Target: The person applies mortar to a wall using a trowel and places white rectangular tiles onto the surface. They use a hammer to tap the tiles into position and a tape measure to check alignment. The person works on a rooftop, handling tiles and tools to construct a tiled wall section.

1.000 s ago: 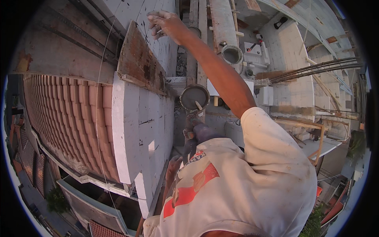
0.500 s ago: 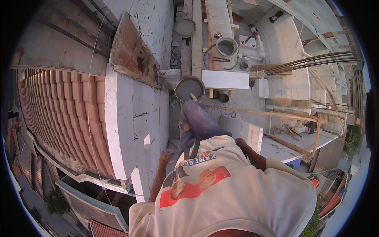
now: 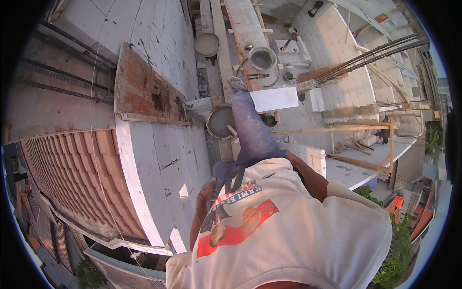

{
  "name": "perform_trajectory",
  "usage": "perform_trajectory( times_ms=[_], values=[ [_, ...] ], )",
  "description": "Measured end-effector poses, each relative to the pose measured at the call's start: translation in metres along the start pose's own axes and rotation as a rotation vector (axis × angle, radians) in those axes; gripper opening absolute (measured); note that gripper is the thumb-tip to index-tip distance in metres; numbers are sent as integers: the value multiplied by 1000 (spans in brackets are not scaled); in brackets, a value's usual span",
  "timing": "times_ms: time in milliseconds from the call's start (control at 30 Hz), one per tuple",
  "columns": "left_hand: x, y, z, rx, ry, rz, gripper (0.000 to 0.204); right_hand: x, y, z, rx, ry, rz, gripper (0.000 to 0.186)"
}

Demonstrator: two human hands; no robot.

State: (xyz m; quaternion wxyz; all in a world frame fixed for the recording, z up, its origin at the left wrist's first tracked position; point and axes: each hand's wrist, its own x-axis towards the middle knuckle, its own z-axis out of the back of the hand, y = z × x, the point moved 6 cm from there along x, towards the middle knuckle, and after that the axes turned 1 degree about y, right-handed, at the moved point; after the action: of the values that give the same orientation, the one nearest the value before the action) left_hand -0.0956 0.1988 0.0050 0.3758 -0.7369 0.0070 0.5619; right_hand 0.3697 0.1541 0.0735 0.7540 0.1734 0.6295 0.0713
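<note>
My left hand (image 3: 207,189) hangs low beside my thigh and shirt, its fingers partly hidden. My right hand (image 3: 291,158) is at my right hip, mostly behind my body, fingers hidden. My jeans-clad leg (image 3: 248,123) reaches forward, the sandalled foot (image 3: 237,83) over the wooden planks (image 3: 216,72). Beside that leg, a round bucket of grey mix (image 3: 219,119) holds a pale stick-like handle. A white block (image 3: 279,98) lies just right of the leg. Farther forward are another tub (image 3: 206,44) and a ringed bucket (image 3: 263,59).
White block walls (image 3: 173,183) rise along the left, with a stained board (image 3: 134,86) and tiled roof (image 3: 77,183). Rebar bundles (image 3: 365,55) project at right. A timber frame (image 3: 361,126) and another person (image 3: 382,132) are on a lower level at right.
My raised right arm has come down to my hip. My leg has stepped forward past the bucket, and the surroundings have shifted in view.
</note>
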Motion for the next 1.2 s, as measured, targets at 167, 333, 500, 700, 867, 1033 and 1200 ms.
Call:
perform_trajectory(
  times_ms=[167, 333, 500, 700, 867, 1033, 1200],
  values=[
    [51, -52, 33, 136, -82, 396, 80, 29, 81, 25, 58, 3, -64, 41],
    [90, -114, 44, 241, 107, 544, 85, 162, 204, 56, -279, 142, 183, 47],
    [139, -134, 13, 245, 174, 804, 95, 330, 331, 62, -723, 24, 475, 36],
    [211, -201, -21, 126, 438, 1007, 102, 479, 508, 69, -822, -119, 473, 29],
    [256, -197, -35, 217, 508, 1042, 102, 637, 609, 101, -879, -274, 616, 46],
    [285, -161, -42, 286, 571, 1014, 111, 780, 660, 150, -1155, -433, 285, 57],
    [318, -219, -55, 2, 556, 1238, 121, 849, 693, 146, -1216, -530, 182, 78]
  ],
)
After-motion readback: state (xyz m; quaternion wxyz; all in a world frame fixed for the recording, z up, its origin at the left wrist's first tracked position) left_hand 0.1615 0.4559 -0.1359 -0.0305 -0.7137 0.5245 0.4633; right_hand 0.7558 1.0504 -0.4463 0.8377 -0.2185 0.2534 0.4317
